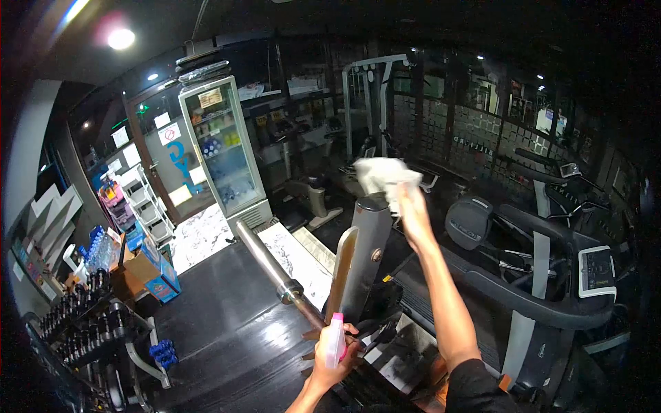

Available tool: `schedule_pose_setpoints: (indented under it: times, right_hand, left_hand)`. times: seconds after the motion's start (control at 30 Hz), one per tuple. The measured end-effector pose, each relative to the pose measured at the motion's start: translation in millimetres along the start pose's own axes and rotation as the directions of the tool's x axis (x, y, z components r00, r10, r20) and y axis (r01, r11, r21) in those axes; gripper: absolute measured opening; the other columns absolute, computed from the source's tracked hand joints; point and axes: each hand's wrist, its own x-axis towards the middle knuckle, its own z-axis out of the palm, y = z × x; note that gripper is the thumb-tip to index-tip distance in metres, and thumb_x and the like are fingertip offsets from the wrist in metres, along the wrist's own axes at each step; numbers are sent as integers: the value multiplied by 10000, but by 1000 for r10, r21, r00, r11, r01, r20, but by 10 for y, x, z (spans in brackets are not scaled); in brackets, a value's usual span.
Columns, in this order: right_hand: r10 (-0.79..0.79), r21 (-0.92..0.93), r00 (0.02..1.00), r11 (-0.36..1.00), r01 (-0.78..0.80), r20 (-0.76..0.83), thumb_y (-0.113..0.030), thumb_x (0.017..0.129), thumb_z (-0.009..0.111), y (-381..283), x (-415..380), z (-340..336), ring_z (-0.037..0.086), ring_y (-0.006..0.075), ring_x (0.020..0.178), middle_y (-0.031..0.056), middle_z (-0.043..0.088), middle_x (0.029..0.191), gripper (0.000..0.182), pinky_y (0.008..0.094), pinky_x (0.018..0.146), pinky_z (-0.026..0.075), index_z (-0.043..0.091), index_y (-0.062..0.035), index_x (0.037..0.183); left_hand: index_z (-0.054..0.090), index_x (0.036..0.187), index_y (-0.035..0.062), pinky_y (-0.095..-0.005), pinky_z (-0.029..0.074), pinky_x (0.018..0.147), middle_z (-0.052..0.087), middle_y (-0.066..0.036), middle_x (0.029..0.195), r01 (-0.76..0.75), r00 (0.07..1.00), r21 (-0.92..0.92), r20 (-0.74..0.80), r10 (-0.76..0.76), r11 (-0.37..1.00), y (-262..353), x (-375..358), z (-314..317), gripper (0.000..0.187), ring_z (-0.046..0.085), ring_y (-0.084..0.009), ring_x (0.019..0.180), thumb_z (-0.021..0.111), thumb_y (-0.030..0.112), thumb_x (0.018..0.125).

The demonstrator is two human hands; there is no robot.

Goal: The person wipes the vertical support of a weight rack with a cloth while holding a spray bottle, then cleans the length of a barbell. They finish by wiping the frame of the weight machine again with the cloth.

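My left hand (326, 372) is wrapped around a translucent spray bottle (335, 343) with a pink top, low in the middle of the view. A white cloth (383, 176), smeared by motion, is gripped in my outstretched right hand (413, 212). The cloth overlaps the top end of a thick grey machine post (365, 251). Along the post's left side runs a flat brownish plate (341, 272). A metal barbell sleeve (265, 258) sticks out up and left from beside my left hand.
Treadmills (544, 303) and an elliptical machine (469, 224) stand to the right. At the left are a dumbbell rack (89, 341), an opened cardboard box (148, 265) and a white shelf cart (146, 203). A glass-door drinks fridge (224, 151) stands ahead, near a door (162, 141).
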Motion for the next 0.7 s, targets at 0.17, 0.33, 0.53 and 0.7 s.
schedule_pose_setpoints:
  times: [0.17, 0.33, 0.53, 0.7]
  right_hand:
    - [-42, -22, 997, 999, 41, -63, -363, 957, 456, 175, -133, 9, 503, 97, 910, 21, 561, 1024, 404, 239, 813, 404, 496, -15, 1158]
    - [147, 343, 988, 932, -120, -52, -310, 991, 372, 623, -453, -88, 484, 123, 1068, 57, 512, 1184, 423, 284, 931, 372, 408, -9, 1287]
    - [308, -235, 949, 920, -314, -61, -368, 958, 409, 1965, -1472, -377, 542, 245, 1023, 159, 570, 1110, 491, 346, 897, 398, 446, 31, 1243]
    - [528, -506, 849, 738, -447, 19, -333, 939, 447, 1549, -1738, -300, 588, 295, 967, 176, 604, 1044, 466, 368, 853, 428, 456, 40, 1219]
  left_hand:
    - [431, 1071, -8, -272, 492, 653, 644, -104, 764, 91, 996, -3, -1, -91, 996, -4, -25, -19, 363, 637, -160, 671, 616, -76, 767]
    - [429, 1066, -6, -282, 502, 664, 644, -101, 757, 75, 997, 10, -15, -75, 997, 18, -19, -3, 369, 644, -175, 689, 618, -79, 758]
    - [411, 1092, -13, -286, 509, 672, 633, -141, 874, -132, 991, 234, 53, 123, 963, 49, -12, -61, 414, 646, -173, 724, 607, -103, 738]
    - [400, 1109, -31, -298, 507, 714, 608, -171, 919, -24, 1000, -37, 11, 25, 999, -64, -79, -37, 401, 629, -186, 737, 575, -92, 754]
